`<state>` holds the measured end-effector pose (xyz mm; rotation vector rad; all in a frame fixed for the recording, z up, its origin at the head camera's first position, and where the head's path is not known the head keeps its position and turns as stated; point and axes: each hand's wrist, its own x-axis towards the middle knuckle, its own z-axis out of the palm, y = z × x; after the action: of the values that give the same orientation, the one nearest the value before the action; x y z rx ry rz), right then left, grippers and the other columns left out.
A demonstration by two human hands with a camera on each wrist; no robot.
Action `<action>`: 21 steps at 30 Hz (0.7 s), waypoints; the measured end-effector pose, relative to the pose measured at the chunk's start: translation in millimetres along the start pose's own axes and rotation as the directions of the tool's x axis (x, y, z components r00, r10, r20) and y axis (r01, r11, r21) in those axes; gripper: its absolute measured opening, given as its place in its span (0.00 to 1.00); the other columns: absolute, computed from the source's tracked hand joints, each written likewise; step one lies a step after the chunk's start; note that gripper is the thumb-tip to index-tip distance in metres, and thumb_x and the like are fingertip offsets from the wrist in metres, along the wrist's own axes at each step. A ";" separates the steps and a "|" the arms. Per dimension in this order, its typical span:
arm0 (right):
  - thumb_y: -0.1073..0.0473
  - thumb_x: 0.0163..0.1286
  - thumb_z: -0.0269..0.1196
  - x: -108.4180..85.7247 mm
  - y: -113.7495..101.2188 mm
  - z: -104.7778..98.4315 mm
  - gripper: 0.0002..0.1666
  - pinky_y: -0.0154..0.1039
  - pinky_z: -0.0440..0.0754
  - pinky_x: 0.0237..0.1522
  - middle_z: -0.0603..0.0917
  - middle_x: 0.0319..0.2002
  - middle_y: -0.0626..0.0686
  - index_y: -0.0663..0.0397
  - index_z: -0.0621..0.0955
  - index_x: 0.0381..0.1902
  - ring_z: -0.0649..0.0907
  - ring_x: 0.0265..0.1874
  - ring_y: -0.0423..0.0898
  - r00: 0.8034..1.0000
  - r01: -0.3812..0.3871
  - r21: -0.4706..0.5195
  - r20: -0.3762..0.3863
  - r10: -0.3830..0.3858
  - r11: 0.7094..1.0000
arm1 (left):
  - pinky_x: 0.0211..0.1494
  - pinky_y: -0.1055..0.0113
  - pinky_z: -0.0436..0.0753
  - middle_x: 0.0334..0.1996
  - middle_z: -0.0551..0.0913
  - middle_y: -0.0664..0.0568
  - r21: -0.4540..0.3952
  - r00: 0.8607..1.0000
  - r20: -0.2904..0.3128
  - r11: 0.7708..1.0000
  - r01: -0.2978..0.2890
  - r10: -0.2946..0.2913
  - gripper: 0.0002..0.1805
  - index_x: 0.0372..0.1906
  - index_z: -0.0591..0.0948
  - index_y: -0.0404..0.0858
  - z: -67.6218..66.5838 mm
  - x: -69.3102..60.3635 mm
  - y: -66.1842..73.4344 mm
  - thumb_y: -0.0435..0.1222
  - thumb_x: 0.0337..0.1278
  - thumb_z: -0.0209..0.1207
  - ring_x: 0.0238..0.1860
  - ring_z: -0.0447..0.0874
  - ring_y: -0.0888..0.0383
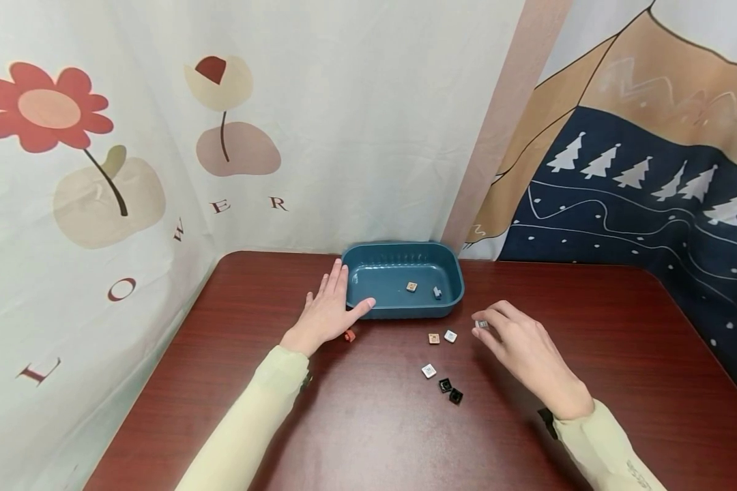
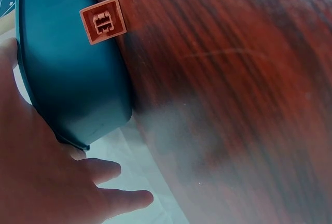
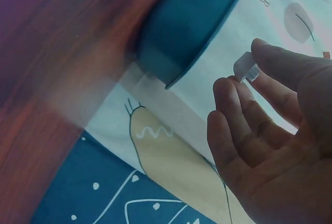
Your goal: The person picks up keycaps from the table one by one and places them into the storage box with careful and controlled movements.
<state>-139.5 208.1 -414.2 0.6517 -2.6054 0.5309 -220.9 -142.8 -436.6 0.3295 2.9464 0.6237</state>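
Note:
At the left end of the blue-green bin (image 1: 405, 312), my left hand (image 1: 325, 314) rests with straight, spread fingers against the rim; the left wrist view shows the hand (image 2: 46, 167) along the bin wall (image 2: 78, 79). My right hand (image 1: 528, 351) pinches a small pale keycap (image 1: 482, 324) between thumb and fingertips, right of the bin. The right wrist view shows that keycap (image 3: 244, 67) held up in the hand (image 3: 280, 115). Inside the bin lie a tan keycap (image 1: 411, 287) and a greyish one (image 1: 437, 292).
In front of the bin lie a tan keycap (image 1: 433, 338), white keycaps (image 1: 450, 336) (image 1: 428, 371) and two black ones (image 1: 445, 385) (image 1: 456, 395). A red keycap (image 1: 349, 335) lies near my left wrist. Printed curtains (image 1: 356, 136) hang behind the table (image 1: 270, 293).

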 end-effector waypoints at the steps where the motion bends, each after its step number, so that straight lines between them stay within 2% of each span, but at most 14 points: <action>1: 0.63 0.63 0.75 1.3 -1.0 -0.2 0.11 0.46 0.85 0.35 0.84 0.41 0.48 0.54 0.89 0.44 0.85 0.35 0.42 1.000 -0.001 0.002 -0.007 0.001 1.000 | 0.76 0.30 0.51 0.85 0.33 0.48 0.000 1.000 0.000 1.000 0.000 0.000 0.58 0.84 0.41 0.37 -0.1 -0.1 0.1 0.71 0.68 0.46 0.82 0.42 0.38; 9: 0.60 0.64 0.76 14.6 -10.9 1.3 0.12 0.44 0.83 0.32 0.84 0.41 0.49 0.52 0.88 0.45 0.84 0.32 0.44 0.998 0.002 0.039 -0.058 0.001 0.999 | 0.75 0.30 0.51 0.85 0.34 0.48 -0.002 1.000 -0.002 1.000 0.000 0.000 0.58 0.84 0.42 0.37 -0.4 -0.8 1.1 0.71 0.68 0.46 0.82 0.43 0.38; 14: 0.59 0.65 0.75 24.8 -18.2 1.2 0.13 0.45 0.84 0.33 0.84 0.43 0.50 0.53 0.88 0.47 0.85 0.34 0.47 0.998 -0.019 0.078 -0.054 0.023 0.997 | 0.76 0.30 0.51 0.85 0.33 0.49 0.002 1.000 0.005 1.000 0.001 -0.001 0.58 0.84 0.41 0.37 -0.2 -1.2 0.8 0.72 0.68 0.45 0.82 0.43 0.38; 21: 0.59 0.66 0.75 37.3 -26.9 0.0 0.14 0.43 0.84 0.33 0.84 0.43 0.50 0.53 0.88 0.48 0.84 0.34 0.45 0.998 -0.032 0.117 -0.055 0.039 0.993 | 0.76 0.30 0.50 0.85 0.32 0.49 -0.001 1.000 0.006 1.000 0.003 -0.003 0.58 0.84 0.41 0.37 -0.1 -0.7 0.2 0.72 0.68 0.45 0.83 0.42 0.38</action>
<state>-156.0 172.6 -390.0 0.6179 -2.5514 0.7059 -220.2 -142.8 -436.4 0.3268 2.9405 0.6229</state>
